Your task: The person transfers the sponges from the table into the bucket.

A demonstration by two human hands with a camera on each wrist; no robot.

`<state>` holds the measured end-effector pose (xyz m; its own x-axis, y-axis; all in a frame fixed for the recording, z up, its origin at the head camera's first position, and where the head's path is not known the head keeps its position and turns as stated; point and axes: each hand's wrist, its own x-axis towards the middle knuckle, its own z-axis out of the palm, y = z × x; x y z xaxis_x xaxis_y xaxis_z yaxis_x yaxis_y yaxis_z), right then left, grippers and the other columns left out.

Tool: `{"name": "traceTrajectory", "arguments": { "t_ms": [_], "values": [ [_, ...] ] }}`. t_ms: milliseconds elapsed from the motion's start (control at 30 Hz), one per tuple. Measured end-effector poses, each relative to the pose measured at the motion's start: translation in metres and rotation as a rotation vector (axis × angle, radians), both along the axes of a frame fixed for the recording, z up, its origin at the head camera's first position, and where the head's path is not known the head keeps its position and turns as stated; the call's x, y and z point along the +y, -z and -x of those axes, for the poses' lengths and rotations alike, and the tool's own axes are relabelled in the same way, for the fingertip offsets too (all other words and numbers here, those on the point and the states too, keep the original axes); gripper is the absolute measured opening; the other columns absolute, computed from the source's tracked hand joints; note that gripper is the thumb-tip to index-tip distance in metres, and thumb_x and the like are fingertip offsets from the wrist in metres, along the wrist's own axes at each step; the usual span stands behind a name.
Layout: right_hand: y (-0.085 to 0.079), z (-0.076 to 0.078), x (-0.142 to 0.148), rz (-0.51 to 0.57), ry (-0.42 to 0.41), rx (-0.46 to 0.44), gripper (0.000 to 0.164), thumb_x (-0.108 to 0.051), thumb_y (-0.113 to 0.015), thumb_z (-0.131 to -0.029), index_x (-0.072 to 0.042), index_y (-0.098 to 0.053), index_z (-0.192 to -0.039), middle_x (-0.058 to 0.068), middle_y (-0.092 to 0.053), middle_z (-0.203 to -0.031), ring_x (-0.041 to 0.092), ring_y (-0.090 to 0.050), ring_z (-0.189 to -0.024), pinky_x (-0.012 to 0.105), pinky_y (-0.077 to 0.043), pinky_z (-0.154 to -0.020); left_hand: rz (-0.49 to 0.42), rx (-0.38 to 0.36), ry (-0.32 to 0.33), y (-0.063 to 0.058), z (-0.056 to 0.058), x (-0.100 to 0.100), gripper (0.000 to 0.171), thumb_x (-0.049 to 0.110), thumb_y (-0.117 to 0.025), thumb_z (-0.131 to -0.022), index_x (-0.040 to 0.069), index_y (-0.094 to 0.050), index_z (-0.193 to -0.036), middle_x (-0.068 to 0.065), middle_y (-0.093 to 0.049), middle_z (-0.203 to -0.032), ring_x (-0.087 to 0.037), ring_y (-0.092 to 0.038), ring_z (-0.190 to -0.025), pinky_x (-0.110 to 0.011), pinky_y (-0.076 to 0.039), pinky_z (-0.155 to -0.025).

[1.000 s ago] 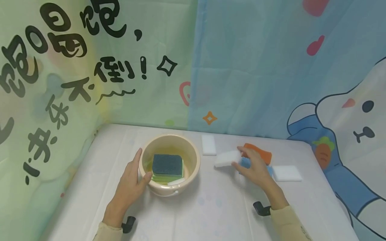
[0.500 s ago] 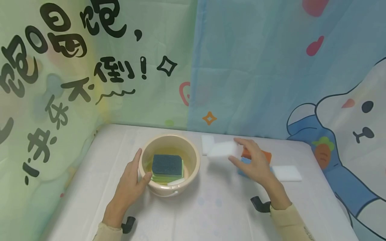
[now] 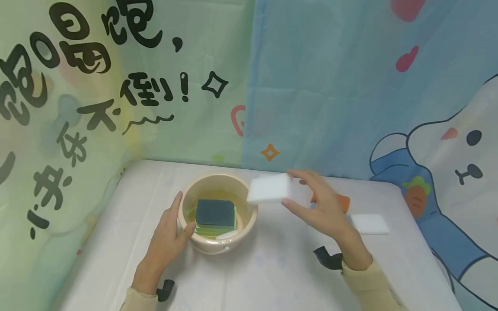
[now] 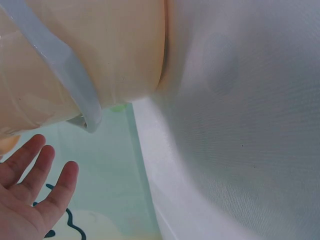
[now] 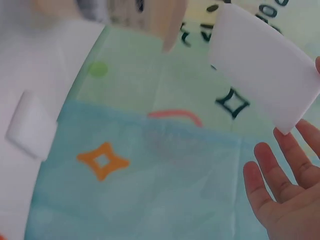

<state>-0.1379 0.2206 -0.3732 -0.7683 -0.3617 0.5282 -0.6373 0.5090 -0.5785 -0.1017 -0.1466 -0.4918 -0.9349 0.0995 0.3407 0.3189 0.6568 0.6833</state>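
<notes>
My right hand (image 3: pixel 320 207) pinches a white rectangular sponge (image 3: pixel 269 188) between thumb and fingers. The sponge is held in the air, its left end over the right rim of a cream bucket (image 3: pixel 250 216). In the right wrist view, the same white sponge (image 5: pixel 262 65) hangs by one end from the fingertips. My left hand (image 3: pixel 165 242) rests against the bucket's left side, its thumb near the rim; its fingers look loosely straight in the left wrist view. Inside the bucket lie a dark-topped green scouring sponge (image 3: pixel 215 212) and a small white piece (image 3: pixel 227 235), partly hidden.
Right of the bucket, an orange sponge (image 3: pixel 343 202) and a bit of blue sponge (image 3: pixel 313 206) show behind my right hand. A white sponge (image 3: pixel 369 223) lies beyond the wrist. Another white sponge (image 5: pixel 32 125) lies near the table's back edge, below a printed curtain (image 3: pixel 311 108).
My right hand has lifted the white sponge and carried it left, from beside the blue and orange sponges to the bucket's right rim. The left hand and bucket have stayed put.
</notes>
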Motion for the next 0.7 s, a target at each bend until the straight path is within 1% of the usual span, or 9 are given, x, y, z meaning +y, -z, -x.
{"name": "traceTrajectory", "arguments": {
  "t_ms": [100, 167, 300, 433, 533, 700],
  "values": [
    [-0.004, 0.001, -0.016, -0.018, -0.069, -0.021, 0.067, -0.006, -0.084, -0.078, -0.009, -0.057, -0.138, 0.005, -0.057, -0.134, 0.023, -0.052, -0.119, 0.033, -0.045, -0.095, -0.003, -0.004, -0.003, -0.001, 0.0, -0.001, 0.081, 0.031, -0.061, -0.095, 0.011, -0.017, -0.161, -0.026, -0.048, -0.143, -0.043, -0.049, -0.127, -0.063, -0.043, -0.098],
    [-0.005, 0.003, -0.027, -0.03, -0.133, -0.025, 0.068, -0.007, -0.085, -0.078, -0.008, -0.056, -0.139, 0.005, -0.056, -0.136, 0.025, -0.051, -0.122, 0.037, -0.045, -0.097, -0.004, -0.005, -0.005, 0.0, 0.0, -0.002, 0.081, 0.032, -0.061, -0.096, 0.011, -0.018, -0.161, -0.026, -0.048, -0.143, -0.043, -0.049, -0.127, -0.063, -0.042, -0.098],
    [-0.005, 0.007, -0.047, -0.065, -0.244, -0.025, 0.069, -0.009, -0.084, -0.079, -0.008, -0.054, -0.141, 0.006, -0.055, -0.138, 0.025, -0.05, -0.125, 0.044, -0.048, -0.097, -0.007, 0.001, -0.003, 0.0, 0.0, -0.003, 0.081, 0.034, -0.06, -0.096, 0.011, -0.018, -0.161, -0.025, -0.049, -0.143, -0.043, -0.05, -0.127, -0.063, -0.042, -0.099],
    [-0.004, 0.012, -0.063, -0.1, -0.343, -0.053, 0.065, -0.011, -0.081, -0.083, -0.009, -0.053, -0.141, 0.006, -0.054, -0.14, 0.023, -0.048, -0.128, 0.048, -0.046, -0.1, -0.016, 0.007, 0.003, 0.001, 0.001, -0.002, 0.081, 0.034, -0.06, -0.096, 0.012, -0.018, -0.161, -0.025, -0.048, -0.144, -0.043, -0.049, -0.128, -0.063, -0.041, -0.1],
    [-0.003, 0.015, -0.073, -0.124, -0.413, -0.085, 0.061, -0.014, -0.078, -0.086, -0.009, -0.053, -0.142, 0.004, -0.054, -0.141, 0.022, -0.047, -0.129, 0.048, -0.044, -0.102, -0.018, 0.01, 0.007, 0.003, 0.001, -0.003, 0.08, 0.035, -0.059, -0.096, 0.011, -0.018, -0.161, -0.025, -0.048, -0.143, -0.043, -0.049, -0.128, -0.063, -0.042, -0.099],
    [-0.004, 0.02, -0.086, -0.143, -0.522, -0.113, 0.058, -0.015, -0.075, -0.089, -0.008, -0.053, -0.142, 0.003, -0.053, -0.143, 0.023, -0.047, -0.129, 0.044, -0.041, -0.105, -0.01, 0.023, 0.016, 0.004, 0.001, -0.002, 0.079, 0.039, -0.057, -0.098, 0.011, -0.018, -0.161, -0.026, -0.05, -0.141, -0.042, -0.05, -0.126, -0.063, -0.043, -0.097]
  ]
}}
